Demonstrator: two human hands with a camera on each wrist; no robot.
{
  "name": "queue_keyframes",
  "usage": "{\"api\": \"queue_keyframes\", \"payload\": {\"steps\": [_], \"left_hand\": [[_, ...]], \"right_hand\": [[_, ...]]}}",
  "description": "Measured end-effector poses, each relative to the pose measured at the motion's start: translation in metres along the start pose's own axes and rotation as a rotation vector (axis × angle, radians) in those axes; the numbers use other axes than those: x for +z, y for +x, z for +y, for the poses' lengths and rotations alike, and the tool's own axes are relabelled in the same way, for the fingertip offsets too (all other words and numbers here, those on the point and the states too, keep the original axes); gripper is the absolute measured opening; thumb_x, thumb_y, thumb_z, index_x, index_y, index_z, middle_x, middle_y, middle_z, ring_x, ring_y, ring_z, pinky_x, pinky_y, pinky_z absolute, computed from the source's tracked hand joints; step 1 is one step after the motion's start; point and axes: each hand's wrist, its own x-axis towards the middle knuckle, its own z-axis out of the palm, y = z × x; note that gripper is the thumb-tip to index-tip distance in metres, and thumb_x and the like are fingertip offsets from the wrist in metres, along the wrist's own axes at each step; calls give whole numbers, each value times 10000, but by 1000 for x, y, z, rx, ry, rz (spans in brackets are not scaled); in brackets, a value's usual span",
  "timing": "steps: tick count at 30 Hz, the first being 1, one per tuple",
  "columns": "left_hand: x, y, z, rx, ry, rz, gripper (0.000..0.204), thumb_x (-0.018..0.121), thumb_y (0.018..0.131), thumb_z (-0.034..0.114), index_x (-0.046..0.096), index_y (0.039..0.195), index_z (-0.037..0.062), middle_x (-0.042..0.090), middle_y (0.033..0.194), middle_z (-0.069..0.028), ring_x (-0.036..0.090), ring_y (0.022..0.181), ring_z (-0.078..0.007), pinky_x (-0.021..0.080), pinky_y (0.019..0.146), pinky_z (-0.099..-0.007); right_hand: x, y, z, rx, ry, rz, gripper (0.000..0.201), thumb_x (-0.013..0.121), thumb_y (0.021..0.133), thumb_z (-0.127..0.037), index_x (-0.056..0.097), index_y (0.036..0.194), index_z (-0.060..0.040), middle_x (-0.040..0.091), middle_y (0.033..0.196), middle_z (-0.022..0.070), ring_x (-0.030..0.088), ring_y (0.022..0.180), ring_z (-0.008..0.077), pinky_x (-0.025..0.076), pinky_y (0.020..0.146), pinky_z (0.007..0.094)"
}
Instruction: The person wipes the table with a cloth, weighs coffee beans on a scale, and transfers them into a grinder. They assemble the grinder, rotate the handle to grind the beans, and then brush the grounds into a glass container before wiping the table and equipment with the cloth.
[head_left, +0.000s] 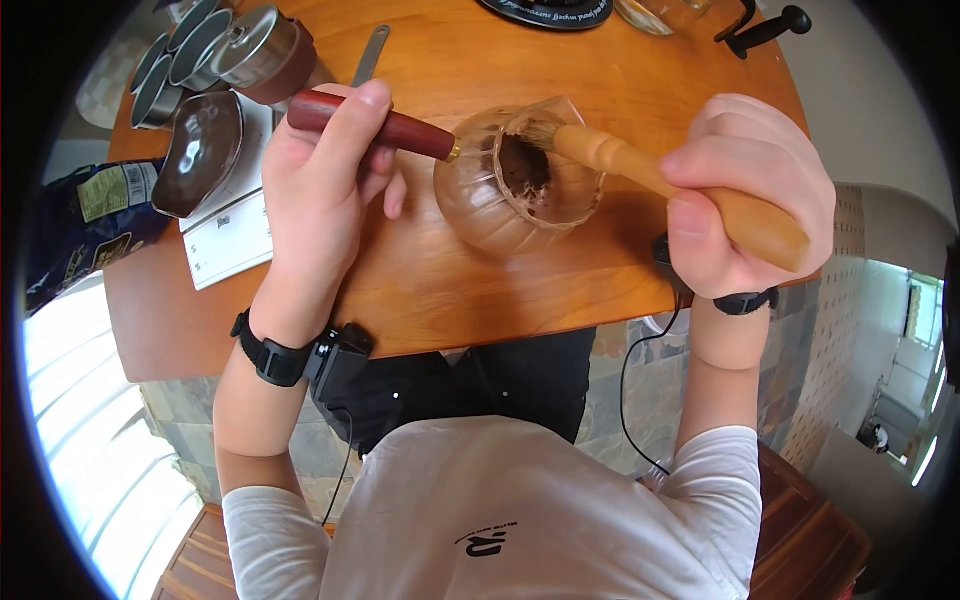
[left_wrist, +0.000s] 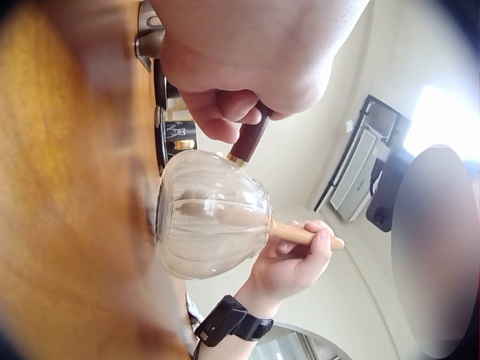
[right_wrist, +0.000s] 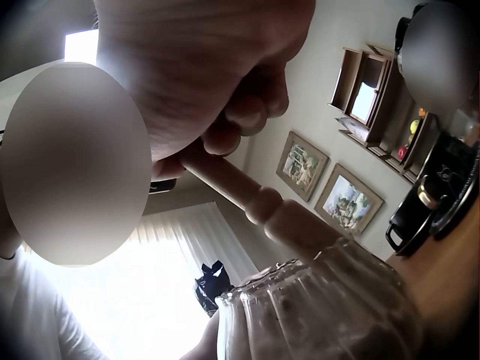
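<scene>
A ribbed glass jar (head_left: 470, 205) stands on the wooden table, with dark brown powder (head_left: 525, 168) inside. My right hand (head_left: 765, 175) grips the pale wooden handle of a brush (head_left: 625, 163), whose bristles are at the jar's mouth. In the right wrist view the brush (right_wrist: 300, 229) slants down into the glass rim. My left hand (head_left: 315, 180) holds a dark red wooden-handled tool (head_left: 415, 134) between thumb and fingers. Its brass end points toward the jar's left side, and in the left wrist view this tool (left_wrist: 251, 135) overlaps the jar's edge.
Left of the jar lie a white scale (head_left: 230, 245), a dark brown glossy tray (head_left: 205, 145), metal cups (head_left: 200, 55), a lidded steel canister (head_left: 255, 50) and a dark blue bag (head_left: 90, 235). A black round tray (head_left: 550, 10) and a black-handled tool (head_left: 765, 35) sit at the far side.
</scene>
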Motion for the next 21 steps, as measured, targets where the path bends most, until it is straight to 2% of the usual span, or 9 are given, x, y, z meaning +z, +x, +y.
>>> {"api": "queue_keyframes", "payload": {"steps": [6,7,9,13,15,16,18,21], "left_hand": [[-2,0,0,2,-13,-18,204,592,989,222,590,953,22,507,643,-56,369,440,-95,405,424,-271],[-2,0,0,8,-21,-20,206,609,980,216,577,927,20,513,629,-47,409,443,-94,413,420,-261],[-2,0,1,14,-31,-21,215,626,972,211,564,902,17,519,615,-38,448,446,-92,421,416,-251],[0,-3,1,28,2,-16,223,630,969,222,564,910,18,517,611,-36,476,449,-99,425,420,-247],[1,-3,1,35,10,-19,224,630,968,224,565,912,17,517,612,-36,482,451,-100,425,421,-246],[1,-3,1,41,17,-15,222,630,967,222,566,915,16,519,613,-37,480,449,-101,425,422,-248],[1,-3,2,48,23,-10,220,630,967,220,567,917,14,520,613,-38,479,448,-102,425,423,-250],[-1,-4,2,49,45,-16,218,628,967,216,568,921,11,522,615,-39,481,447,-104,424,425,-254]], "right_hand": [[4,2,3,31,-7,-56,174,699,783,-147,631,781,14,544,606,75,474,493,199,350,471,302],[3,1,1,34,-7,-56,174,699,783,-147,631,781,14,544,606,75,474,493,199,350,471,302],[0,-1,-4,141,127,35,156,697,767,-129,635,762,14,544,601,73,481,495,201,355,481,293],[5,2,0,121,159,-1,133,685,768,-106,640,771,19,538,599,74,475,493,196,350,482,291],[5,4,2,29,-19,-138,121,667,786,-89,639,797,28,537,604,77,469,502,187,342,482,289],[4,2,1,32,-21,-138,121,667,786,-89,639,797,28,537,604,77,469,502,187,342,482,289],[-1,-3,-1,119,93,31,130,661,803,-91,646,827,37,554,621,89,478,516,195,368,494,297],[-3,-5,0,143,99,72,146,665,809,-96,646,839,46,582,652,101,505,546,210,404,516,306]]}}
